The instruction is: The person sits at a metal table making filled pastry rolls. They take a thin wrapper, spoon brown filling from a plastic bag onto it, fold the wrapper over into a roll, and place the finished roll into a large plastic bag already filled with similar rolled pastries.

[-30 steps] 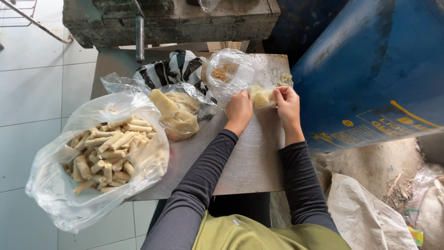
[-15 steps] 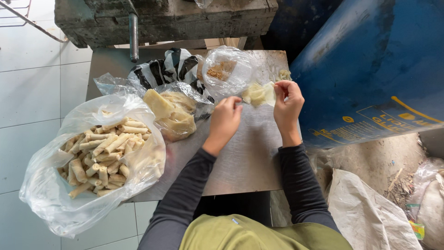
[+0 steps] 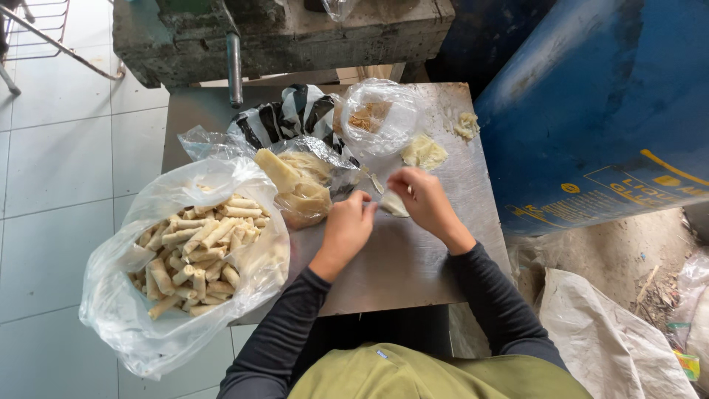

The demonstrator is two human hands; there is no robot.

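while both hands work close together near the middle of the metal table (image 3: 399, 266), the right hand (image 3: 425, 199) has its fingers pinched together on a small pale wrapper (image 3: 394, 202) that lies on the table top just under them. the left hand (image 3: 347, 227) sits just beside it, fingers curled inward with the tips near the wrapper's left edge; whether they actually grip it i cannot tell. both arms wear dark long sleeves.

further back on the table lies a flat pale sheet of dough (image 3: 423, 152), apart from the hands, and a small crumbly lump (image 3: 466, 125) rests near the far right edge. a clear bag of brownish filling (image 3: 373, 118) stands behind the hands, beside a black-and-white striped bag (image 3: 295, 111). just left of the left hand is a clear bag of pale wrappers (image 3: 303, 185), open at the top.

at the table's left edge, hanging partly over it, a big clear plastic bag (image 3: 140, 310) holds a heap of finished rolls (image 3: 196, 251), all pale and finger-shaped. a blue barrel (image 3: 613, 103) stands to the right of the table, and a worn concrete block (image 3: 295, 33) with a metal pipe (image 3: 235, 66) sits beyond the far end. white sacks (image 3: 613, 340) lie on the ground at lower right.
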